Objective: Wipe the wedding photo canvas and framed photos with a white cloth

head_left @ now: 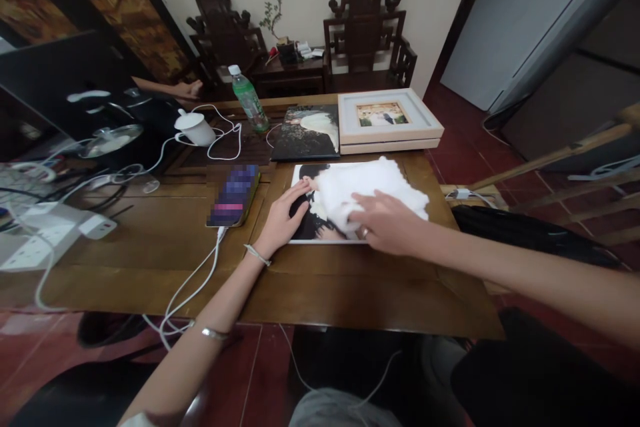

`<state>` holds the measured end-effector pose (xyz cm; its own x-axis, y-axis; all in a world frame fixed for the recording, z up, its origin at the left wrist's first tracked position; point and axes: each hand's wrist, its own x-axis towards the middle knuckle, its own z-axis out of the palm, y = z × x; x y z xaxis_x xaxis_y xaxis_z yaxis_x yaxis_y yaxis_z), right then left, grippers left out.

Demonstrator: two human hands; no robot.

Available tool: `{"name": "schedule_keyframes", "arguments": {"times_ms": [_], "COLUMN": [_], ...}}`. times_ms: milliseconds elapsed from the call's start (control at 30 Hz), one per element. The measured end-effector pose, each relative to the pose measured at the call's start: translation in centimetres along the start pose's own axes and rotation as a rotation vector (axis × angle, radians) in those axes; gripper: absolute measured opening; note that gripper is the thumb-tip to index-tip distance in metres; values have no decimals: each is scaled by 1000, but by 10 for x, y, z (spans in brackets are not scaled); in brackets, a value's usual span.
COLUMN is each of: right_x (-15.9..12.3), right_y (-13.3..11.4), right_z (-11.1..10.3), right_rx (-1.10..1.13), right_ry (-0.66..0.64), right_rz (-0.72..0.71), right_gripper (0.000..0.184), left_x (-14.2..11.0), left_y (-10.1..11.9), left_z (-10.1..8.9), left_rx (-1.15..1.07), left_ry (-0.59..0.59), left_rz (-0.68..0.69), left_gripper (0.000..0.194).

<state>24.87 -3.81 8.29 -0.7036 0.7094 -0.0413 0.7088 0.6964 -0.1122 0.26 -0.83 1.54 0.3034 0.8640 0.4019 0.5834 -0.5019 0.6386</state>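
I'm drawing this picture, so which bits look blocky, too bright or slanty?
Head view: blocky squares hide the screen of the phone; head view: the white cloth is so bright its folds fade; head view: the pale door slants, maybe from the lens.

Just one view here, riding on the wearer's head, facing forward and steeply down across the wooden table (380, 287), and it's close in: forearms (200, 333) sweep from the lower left and right edges to the left hand (285, 215) and right hand (393, 221) mid-picture, with chairs (364, 30) and wall (433, 0) farther off up top
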Motion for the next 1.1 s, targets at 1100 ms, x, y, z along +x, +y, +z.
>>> {"name": "schedule_keyframes", "arguments": {"times_ms": [1100], "right_x": [74], "right_y": [19], "right_z": [-1], "right_rx": [190], "right_ry": [168], "right_rz": [135], "right_gripper": [36], "left_x": [-1], "left_y": [1], "left_z": [4], "left_rx": [-34], "left_ry": [48], "left_rz": [-20], "left_gripper": [35]}}
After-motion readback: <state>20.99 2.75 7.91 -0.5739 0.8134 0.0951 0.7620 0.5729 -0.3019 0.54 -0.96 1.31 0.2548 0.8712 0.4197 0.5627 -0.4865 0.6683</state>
